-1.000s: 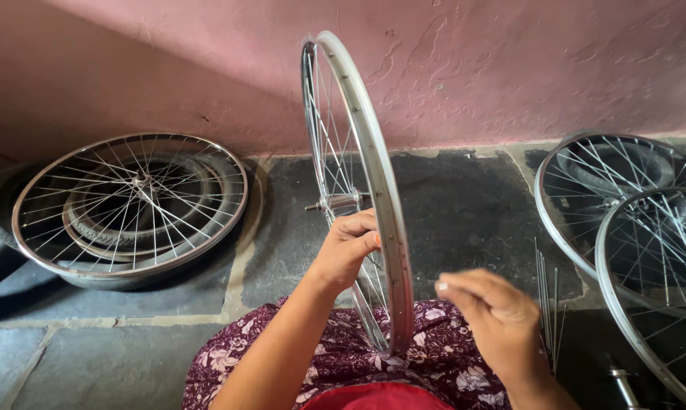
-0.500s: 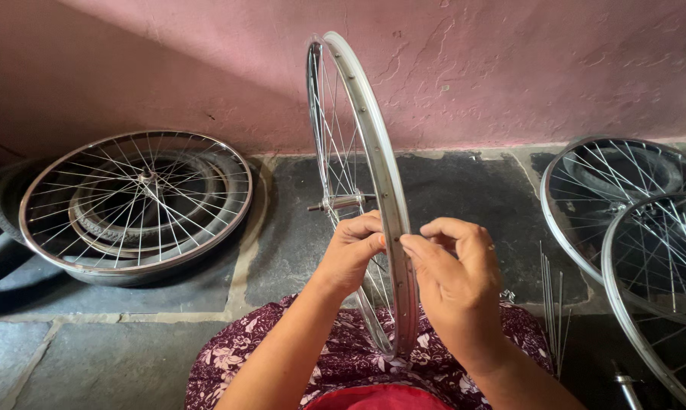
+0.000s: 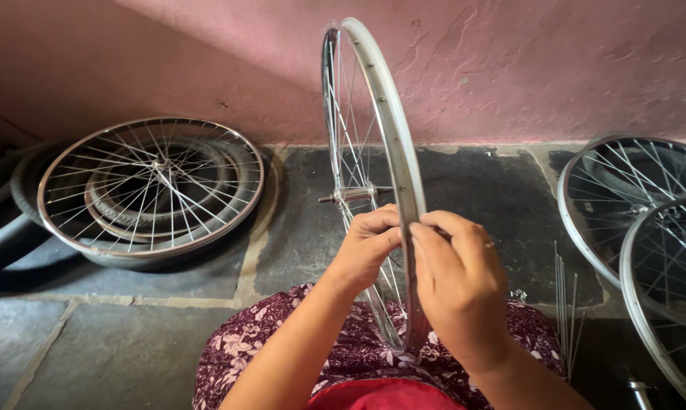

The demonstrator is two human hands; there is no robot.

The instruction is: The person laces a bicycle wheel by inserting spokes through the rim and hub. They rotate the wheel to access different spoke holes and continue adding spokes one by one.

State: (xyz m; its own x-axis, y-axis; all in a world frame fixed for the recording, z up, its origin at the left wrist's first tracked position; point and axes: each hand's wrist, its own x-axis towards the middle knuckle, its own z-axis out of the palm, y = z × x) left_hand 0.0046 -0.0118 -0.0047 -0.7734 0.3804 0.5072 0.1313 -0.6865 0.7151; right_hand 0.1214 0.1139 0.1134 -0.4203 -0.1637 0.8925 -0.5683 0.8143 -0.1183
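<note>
I see both hands, left and right, pinching the upright rim at frame centre

Left hand raised at mid-frame, fingers curled inward, grip pinched closed, right hand held alongside, fingertips met, both forearms bare, angled upward.

A silver spoked bicycle wheel rim stands upright on a lap in floral cloth. The left hand and right hand pinch its edge together. Finished spoked wheels lie on the stone floor.
</note>
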